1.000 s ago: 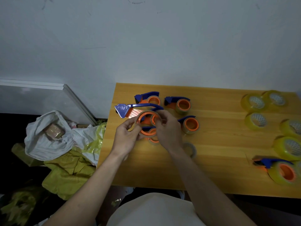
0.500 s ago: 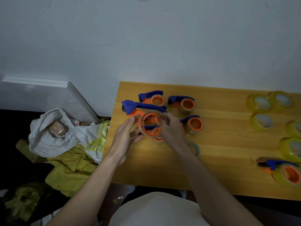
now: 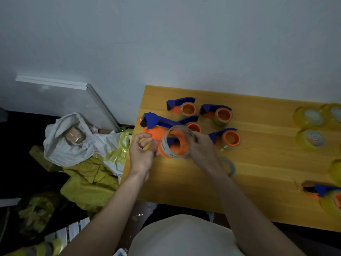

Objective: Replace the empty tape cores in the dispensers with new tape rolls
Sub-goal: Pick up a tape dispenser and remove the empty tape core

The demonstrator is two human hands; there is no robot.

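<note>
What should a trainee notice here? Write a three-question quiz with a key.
1. True or false: the blue and orange plastic tape dispenser being worked on lies flat on the wooden table.
2. Which hand grips the near-empty clear tape core? A) left B) right
3. Fill in: the new yellow tape rolls sit at the table's ___ side.

Key: 1 false, it is held up; 2 B, right hand, while the left hand steadies the dispenser; 3 right.

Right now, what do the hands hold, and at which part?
The right hand grips the dispenser in work by its empty core, at the core's right rim. The left hand pinches its orange body's left edge.
</note>
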